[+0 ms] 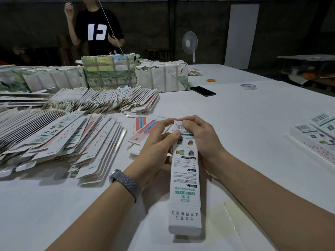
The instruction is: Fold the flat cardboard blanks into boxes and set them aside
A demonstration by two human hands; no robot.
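A long white printed box (pixel 184 178) is held lengthwise above the table, its near end flap open toward me. My left hand (pixel 155 145) grips its far part from the left, thumb on the printed face. My right hand (pixel 201 140) grips the same far end from the right, with fingertips of both hands meeting at the far end edge by the barcode. Flat blanks (pixel 59 140) lie in a fanned pile at the left. Folded boxes (pixel 319 134) lie at the right edge.
A second row of blanks (pixel 108 100) and wrapped bundles (pixel 110 71) stand at the back. A phone (pixel 203 91), a tape roll (pixel 248 86) and rubber bands (pixel 211 80) lie beyond. A person in a black shirt (pixel 97 28) stands behind the table; a fan (pixel 190 42) too.
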